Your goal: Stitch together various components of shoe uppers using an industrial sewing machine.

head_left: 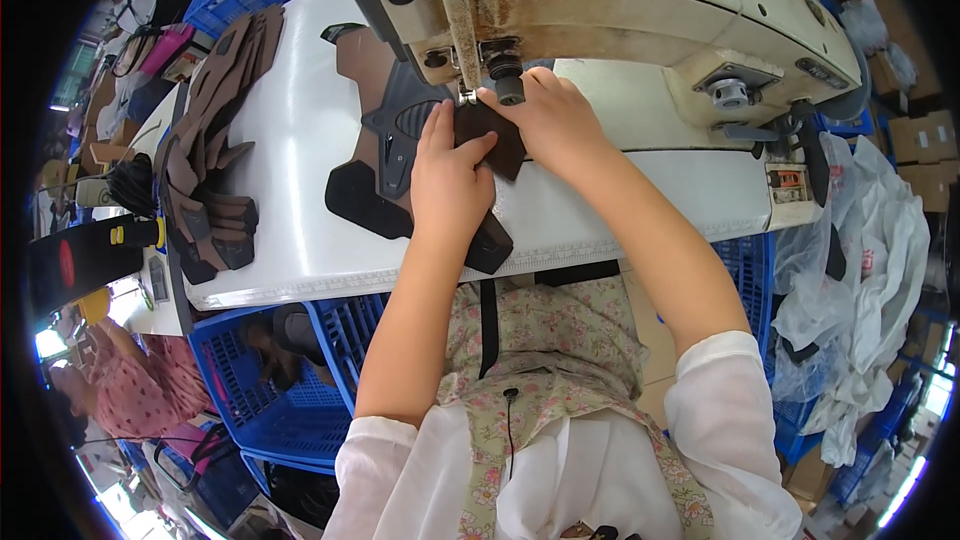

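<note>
A brown, grey and black shoe upper piece (375, 130) lies on the white bed of a sewing machine (640, 10), part of it under the presser foot (467, 96). My left hand (450, 180) rests on it just left of the foot, fingers stretched forward and thumb spread to the right. Close to the needle on the right, my right hand (555, 125) grips the dark brown part, thumb pointing at the foot. Its fingertips are partly hidden behind the machine head. Between my hands a dark brown flap (492, 140) shows.
Stacked brown shoe upper pieces (215, 140) lie at the table's left side. Blue crates (270, 380) stand below the table edge. Clear plastic bags (850, 270) hang at the right. A person in a pink top (150, 380) sits at the far left.
</note>
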Action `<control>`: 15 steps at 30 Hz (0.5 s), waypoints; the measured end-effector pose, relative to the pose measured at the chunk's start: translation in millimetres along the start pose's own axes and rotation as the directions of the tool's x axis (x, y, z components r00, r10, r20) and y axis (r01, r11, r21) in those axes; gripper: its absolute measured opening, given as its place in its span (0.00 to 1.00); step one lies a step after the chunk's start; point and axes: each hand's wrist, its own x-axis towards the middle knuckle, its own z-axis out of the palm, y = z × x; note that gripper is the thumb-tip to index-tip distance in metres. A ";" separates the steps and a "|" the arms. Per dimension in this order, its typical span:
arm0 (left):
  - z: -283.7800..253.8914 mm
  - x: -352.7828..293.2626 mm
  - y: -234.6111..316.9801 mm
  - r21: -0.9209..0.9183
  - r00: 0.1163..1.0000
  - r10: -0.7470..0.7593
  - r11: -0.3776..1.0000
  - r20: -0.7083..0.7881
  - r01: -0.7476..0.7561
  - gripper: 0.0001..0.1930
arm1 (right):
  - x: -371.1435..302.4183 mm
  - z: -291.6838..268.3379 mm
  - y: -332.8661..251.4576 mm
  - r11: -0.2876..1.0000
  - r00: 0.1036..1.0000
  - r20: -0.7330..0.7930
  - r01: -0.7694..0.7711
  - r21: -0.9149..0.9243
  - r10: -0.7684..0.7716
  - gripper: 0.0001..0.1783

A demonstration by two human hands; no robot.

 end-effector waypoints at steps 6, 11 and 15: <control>0.5 8.9 -6.7 -0.031 1.000 -0.005 1.000 -0.002 0.005 0.19 | 5.7 5.1 2.3 1.000 0.998 -0.067 0.022 -0.021 -0.023 0.22; 0.8 12.2 -9.5 -0.047 1.000 0.010 0.999 0.007 -0.010 0.18 | 8.1 11.5 4.6 1.000 0.991 -0.133 0.012 0.005 -0.012 0.28; 1.4 12.7 -9.8 -0.045 1.000 0.000 0.999 0.016 0.001 0.18 | 8.9 12.6 5.1 0.999 0.987 -0.154 0.035 -0.002 -0.034 0.26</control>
